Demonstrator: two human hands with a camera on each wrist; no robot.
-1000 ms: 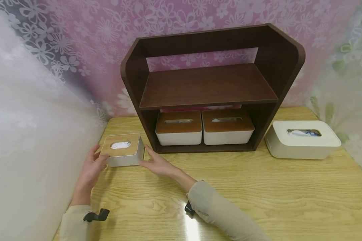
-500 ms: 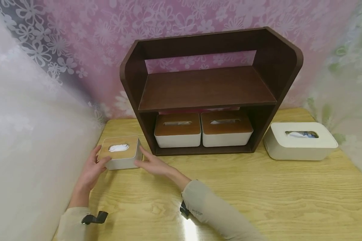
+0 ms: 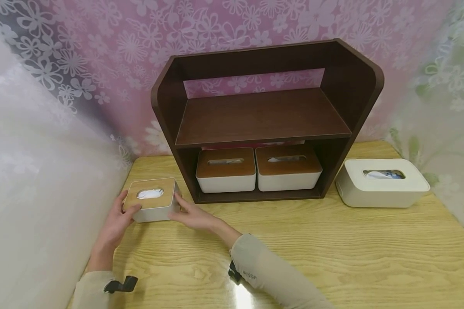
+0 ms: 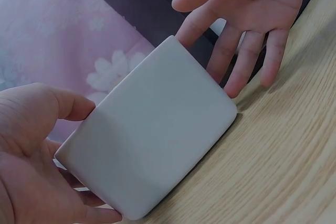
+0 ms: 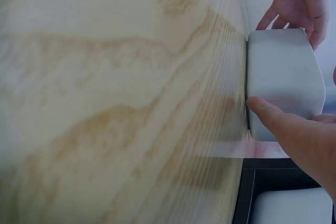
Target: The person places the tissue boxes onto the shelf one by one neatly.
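A light wood-topped tissue box (image 3: pixel 148 199) with grey-white sides and a white tissue in its oval slot is at the table's left. My left hand (image 3: pixel 114 223) grips its left end, the thumb on the lid's front edge and the other fingers round the side. At the right end, my right hand (image 3: pixel 195 215) touches the box with fairly straight fingers. The left wrist view shows that right hand's palm (image 4: pixel 257 3) facing the box. In the right wrist view, one right-hand finger (image 5: pixel 270 116) rests against the box's pale side. Whether the base touches the table is unclear.
A dark brown two-tier shelf (image 3: pixel 263 116) stands right of the box. Its lower tier holds two brown-topped tissue boxes, a left one (image 3: pixel 226 182) and a right one (image 3: pixel 290 181). A cream tissue box (image 3: pixel 386 189) sits right of the shelf. A pale wall (image 3: pixel 42 193) borders the left.
The head view has shifted slightly, so the scene sits lower and further left. Both hands stay at the box; the right fingers lie slightly further over its right end.
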